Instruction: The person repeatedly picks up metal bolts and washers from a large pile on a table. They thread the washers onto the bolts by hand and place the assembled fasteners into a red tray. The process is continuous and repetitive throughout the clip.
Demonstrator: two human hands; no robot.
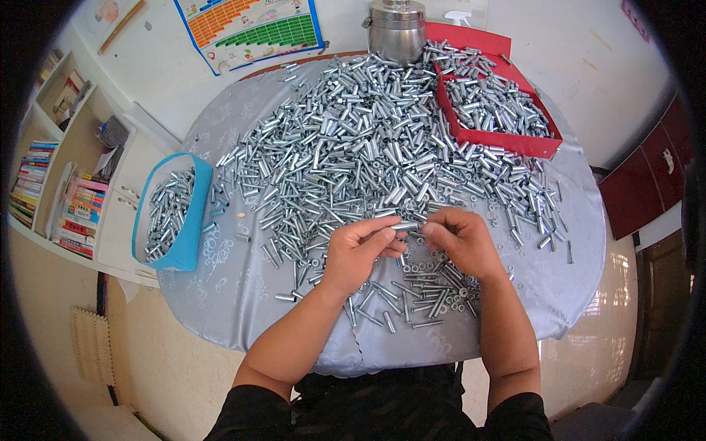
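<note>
Single head view, fisheye, looking steeply down from above near edge of tabletop, facing far edge and wall; close range, whole tabletop visible, forearms entering from lower edge.

Bright, even light; sharp centre, fisheye-bent dark rim.

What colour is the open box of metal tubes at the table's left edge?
Light blue box, with a white inside wall; the head view shows it clearly.
</note>
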